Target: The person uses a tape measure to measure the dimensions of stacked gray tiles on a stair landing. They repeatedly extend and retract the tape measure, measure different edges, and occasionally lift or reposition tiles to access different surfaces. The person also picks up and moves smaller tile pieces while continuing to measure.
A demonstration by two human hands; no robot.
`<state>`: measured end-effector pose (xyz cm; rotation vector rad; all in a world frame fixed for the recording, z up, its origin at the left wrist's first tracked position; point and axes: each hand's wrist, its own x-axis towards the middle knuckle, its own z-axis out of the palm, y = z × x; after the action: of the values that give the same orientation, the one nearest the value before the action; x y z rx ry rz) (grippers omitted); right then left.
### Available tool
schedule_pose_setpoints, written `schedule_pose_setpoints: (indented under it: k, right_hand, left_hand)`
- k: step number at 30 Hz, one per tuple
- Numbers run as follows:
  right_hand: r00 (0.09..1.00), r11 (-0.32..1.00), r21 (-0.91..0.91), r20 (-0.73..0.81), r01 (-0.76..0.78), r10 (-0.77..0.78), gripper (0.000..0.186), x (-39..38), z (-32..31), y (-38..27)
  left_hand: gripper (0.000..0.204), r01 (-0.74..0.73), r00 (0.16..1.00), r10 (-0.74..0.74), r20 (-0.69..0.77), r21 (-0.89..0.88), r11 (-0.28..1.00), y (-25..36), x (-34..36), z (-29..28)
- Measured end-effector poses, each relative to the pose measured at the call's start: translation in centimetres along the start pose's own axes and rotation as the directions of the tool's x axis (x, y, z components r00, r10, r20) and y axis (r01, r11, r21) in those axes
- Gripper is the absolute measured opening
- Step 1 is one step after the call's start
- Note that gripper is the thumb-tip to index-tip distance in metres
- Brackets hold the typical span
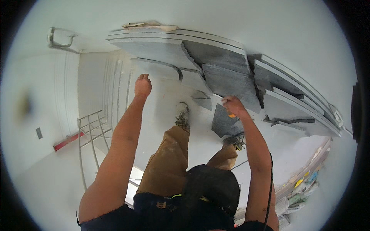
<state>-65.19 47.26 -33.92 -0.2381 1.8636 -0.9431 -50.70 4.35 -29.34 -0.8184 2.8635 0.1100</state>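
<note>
Grey boards (162, 51) with broken, ragged edges lean in layers against the far wall. My left hand (143, 85) is held out before the lower left of these boards, its fingers curled closed. Whether anything is inside them is hidden. My right hand (234, 106) is closed around a small tool with an orange handle (231, 114); its exact kind is mostly covered by my fingers. This hand is in front of a torn grey board piece (231, 82). Below it, a dark grey offcut (222, 121) lies beside my right shoe (235, 141).
More stacked boards (289, 104) lean at the right. A metal rack (91, 133) stands at the left, near a red bar (68, 142). A metal bracket (61, 41) sticks out at the upper left. Bags and debris (298, 198) lie at the lower right. My left shoe (182, 114) is on the pale floor.
</note>
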Motion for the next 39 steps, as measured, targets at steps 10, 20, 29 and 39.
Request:
schedule_pose_setpoints:
  k: [10, 20, 29, 39]
  right_hand:
    - [0.949, 0.854, -0.507, -0.310, -0.116, -0.055, 0.056, 14.9, 10.9, -5.7]
    - [0.804, 0.991, -0.115, -0.595, -0.062, -0.019, 0.068, 19.1, 15.8, -4.5]
    - [0.887, 0.878, -0.447, -0.458, -0.172, -0.059, 0.058, 18.0, 16.2, -5.8]
    - [0.995, 0.481, -0.877, 0.045, -0.002, 0.088, 0.023, 18.0, 16.0, -7.0]
  left_hand:
    - [0.051, -0.153, 0.987, 0.134, 0.084, 0.288, 0.945, -9.8, 10.8, 7.0]
    - [0.053, -0.314, 0.949, 0.304, 0.079, 0.213, 0.925, -12.2, 12.6, 6.5]
    - [0.035, -0.571, 0.763, 0.428, 0.485, 0.193, 0.798, -11.7, 8.8, 9.9]
    - [0.027, -0.735, 0.639, 0.548, 0.540, 0.218, 0.642, -13.4, 0.8, 14.0]
